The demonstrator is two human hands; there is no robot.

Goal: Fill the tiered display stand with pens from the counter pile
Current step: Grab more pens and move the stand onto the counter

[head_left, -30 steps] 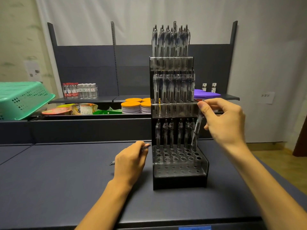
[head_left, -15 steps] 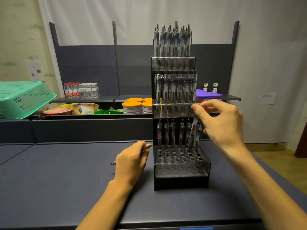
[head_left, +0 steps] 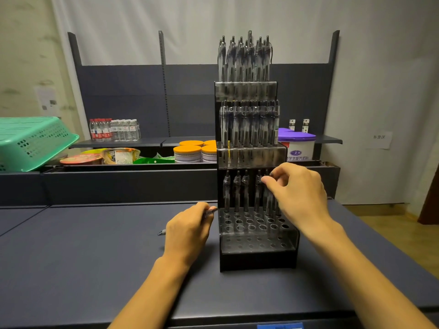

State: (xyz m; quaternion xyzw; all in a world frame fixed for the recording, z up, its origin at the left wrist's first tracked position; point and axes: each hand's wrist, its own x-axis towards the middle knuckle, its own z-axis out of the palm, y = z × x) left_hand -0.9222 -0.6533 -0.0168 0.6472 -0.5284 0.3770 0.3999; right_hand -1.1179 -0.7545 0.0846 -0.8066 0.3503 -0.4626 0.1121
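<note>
Pen stand (head_left: 257,255) is being stocked on dark counter (head_left: 83,257); upper tiers are being occupied by upright pens. A pen (head_left: 269,198) is being pinched by right hand (head_left: 299,193) at bottom tier; pens (head_left: 209,213) are being held by left hand (head_left: 187,231).

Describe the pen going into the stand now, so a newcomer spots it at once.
Find the black stand mid-counter, then its bottom tier. In that tier's back row, take the rightmost pen. It alone has the right hand's fingertips pinching its top.
</note>
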